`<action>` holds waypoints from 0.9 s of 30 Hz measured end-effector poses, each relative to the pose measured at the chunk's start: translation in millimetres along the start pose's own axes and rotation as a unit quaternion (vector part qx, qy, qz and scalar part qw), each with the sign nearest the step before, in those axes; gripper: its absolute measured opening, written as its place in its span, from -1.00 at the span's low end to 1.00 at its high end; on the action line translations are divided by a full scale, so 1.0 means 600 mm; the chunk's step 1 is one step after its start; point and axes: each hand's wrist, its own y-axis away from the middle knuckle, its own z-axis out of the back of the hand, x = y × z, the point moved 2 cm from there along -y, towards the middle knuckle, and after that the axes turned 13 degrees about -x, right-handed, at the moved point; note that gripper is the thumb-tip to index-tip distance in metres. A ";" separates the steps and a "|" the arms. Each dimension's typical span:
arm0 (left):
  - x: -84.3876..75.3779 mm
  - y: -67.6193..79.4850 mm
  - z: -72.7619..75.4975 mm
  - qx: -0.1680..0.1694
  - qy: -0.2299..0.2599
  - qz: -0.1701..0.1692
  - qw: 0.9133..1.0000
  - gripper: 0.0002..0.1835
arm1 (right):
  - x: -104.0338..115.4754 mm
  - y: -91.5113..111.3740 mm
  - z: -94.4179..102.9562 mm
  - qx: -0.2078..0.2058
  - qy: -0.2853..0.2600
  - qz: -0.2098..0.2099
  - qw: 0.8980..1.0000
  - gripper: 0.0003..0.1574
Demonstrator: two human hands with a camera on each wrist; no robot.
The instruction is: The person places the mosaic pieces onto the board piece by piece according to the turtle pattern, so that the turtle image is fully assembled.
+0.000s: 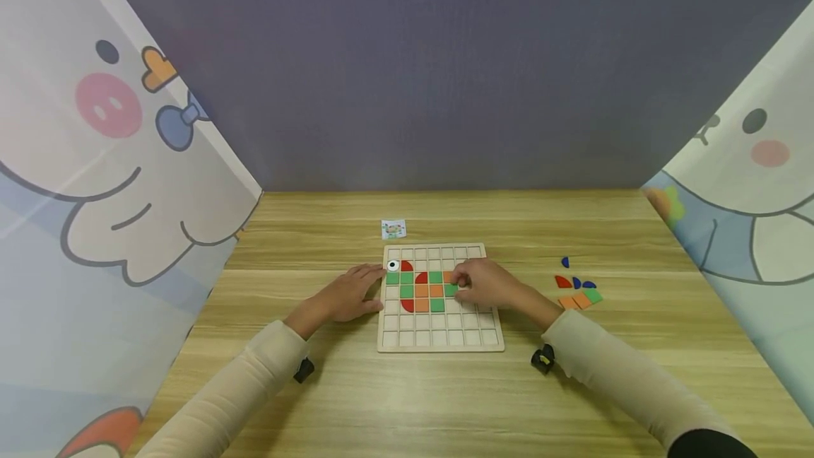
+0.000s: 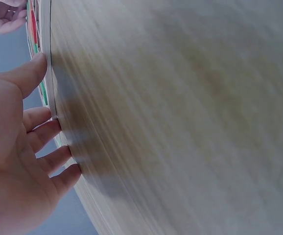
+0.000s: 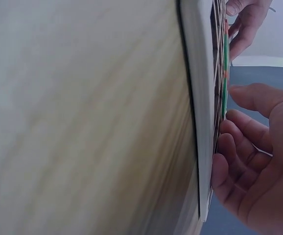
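Observation:
A pale wooden grid board (image 1: 439, 345) lies on the table, partly filled with flat coloured tiles. At its left edge rests my left hand (image 1: 348, 293), fingers spread and holding nothing; in the left wrist view the left fingertips (image 2: 65, 155) are right at the board's side. Over the right part of the board is my right hand (image 1: 486, 283), thumb and bent forefinger apart, tips beside a green square tile (image 1: 451, 290). It hides some cells. Set in the grid are a white eye tile (image 1: 393, 266), red quarter-round tiles (image 1: 408, 307), and several orange tiles (image 1: 422, 305) and green ones.
Right of the board lie loose pieces: a red quarter-round piece (image 1: 562, 281), small blue pieces (image 1: 565, 261), and a row of orange squares (image 1: 567, 302) with a green square (image 1: 593, 295). A small picture card (image 1: 393, 229) lies behind the board. A grey wall panel (image 1: 445, 76) borders the table's back.

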 end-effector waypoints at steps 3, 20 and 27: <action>0.001 0.001 -0.001 -0.001 0.000 -0.001 1.000 -0.23 | -0.002 0.001 0.000 0.000 -0.005 -0.005 1.000 -0.81; 0.002 -0.003 -0.002 -0.005 -0.005 -0.005 1.000 -0.23 | -0.040 0.023 0.040 0.021 -0.066 -0.083 0.994 -0.80; 0.000 -0.002 0.000 -0.006 -0.002 -0.003 1.000 -0.24 | -0.072 0.048 0.075 0.002 -0.077 -0.076 0.994 -0.74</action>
